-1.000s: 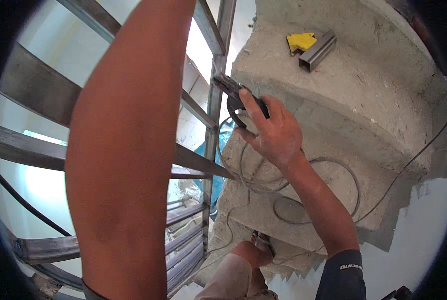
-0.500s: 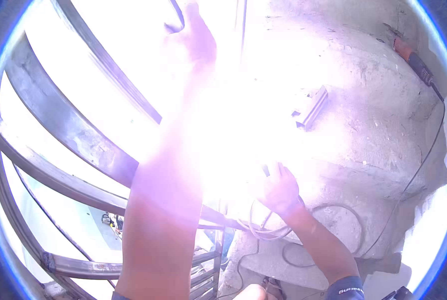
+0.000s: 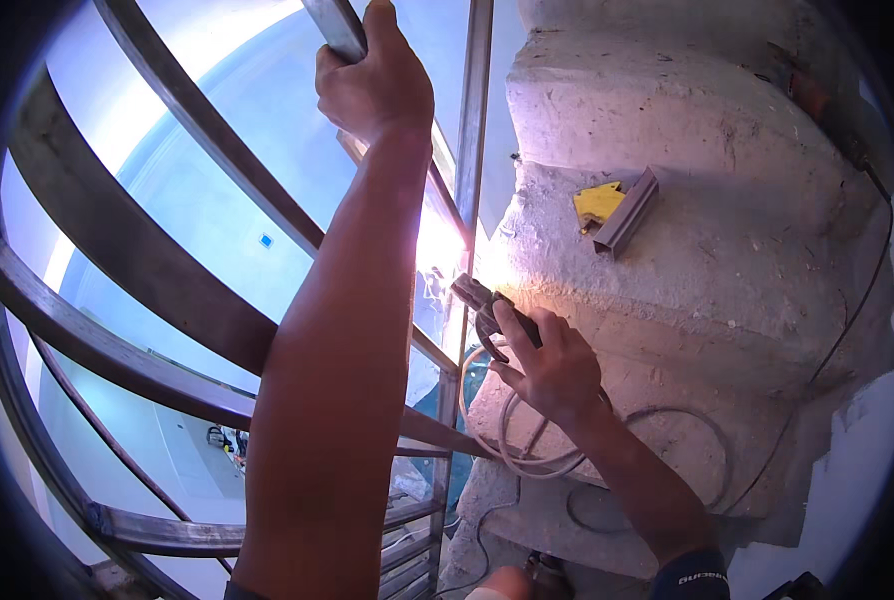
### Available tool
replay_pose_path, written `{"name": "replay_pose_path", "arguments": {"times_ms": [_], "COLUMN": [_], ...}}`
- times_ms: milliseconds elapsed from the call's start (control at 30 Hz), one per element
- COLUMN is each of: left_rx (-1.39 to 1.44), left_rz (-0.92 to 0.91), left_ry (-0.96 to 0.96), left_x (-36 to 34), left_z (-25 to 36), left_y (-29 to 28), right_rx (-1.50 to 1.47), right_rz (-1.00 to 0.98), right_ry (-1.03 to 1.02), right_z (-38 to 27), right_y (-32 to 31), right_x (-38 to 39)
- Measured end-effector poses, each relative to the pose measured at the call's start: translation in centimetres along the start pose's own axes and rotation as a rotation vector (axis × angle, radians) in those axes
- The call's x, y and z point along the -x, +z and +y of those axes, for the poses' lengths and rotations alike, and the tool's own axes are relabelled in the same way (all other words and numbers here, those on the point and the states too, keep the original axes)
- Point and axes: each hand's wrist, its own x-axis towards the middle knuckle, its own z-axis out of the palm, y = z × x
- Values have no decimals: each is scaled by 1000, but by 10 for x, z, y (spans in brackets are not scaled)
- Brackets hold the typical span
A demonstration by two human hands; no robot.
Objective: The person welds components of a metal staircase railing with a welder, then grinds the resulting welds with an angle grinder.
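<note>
My left hand [image 3: 382,90] is wrapped round a metal tube [image 3: 335,28] at the top of the view, its arm stretched across the curved railing bars. In my right hand [image 3: 559,372] is a welding electrode holder [image 3: 479,303], its jaws pointing up and left toward an upright railing post [image 3: 474,130]. Bright light glows at the post just beyond the jaws; the glare hides the electrode and the contact point. A pale cable [image 3: 507,440] loops below the right hand.
Rough concrete steps [image 3: 687,290] rise on the right. A yellow welding magnet [image 3: 595,203] and a short steel channel piece [image 3: 627,213] lie on one step. An orange and black power tool [image 3: 817,105] rests at far right, its cord trailing down. Curved steel bars [image 3: 117,220] fill the left side.
The white-violet glare that washed out the middle has shrunk to a small glow at the post. The holder and yellow magnet now show plainly. Both hands stay nearly in place.
</note>
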Motion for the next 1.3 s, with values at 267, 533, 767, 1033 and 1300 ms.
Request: {"name": "replay_pose_path", "arguments": {"times_ms": [267, 533, 767, 1033, 1300], "left_rx": [-107, -117, -89, -65, -144], "left_rz": [39, -1, 48, 31, -4], "left_ry": [116, 61, 60, 28, 40], "left_x": [-9, 4, -6, -4, -2], "left_z": [-3, -1, -2, 0, -2], "left_y": [-5, 2, -2, 2, 0], "right_rx": [-103, -89, -34, -32, -171], "right_rz": [-8, -62, -23, 16, 0], "right_ry": [-37, 39, 18, 94, 19], "right_z": [1, 4, -2, 2, 7], "right_y": [1, 0, -2, 8, 3], "right_x": [1, 1, -3, 4, 4]}}
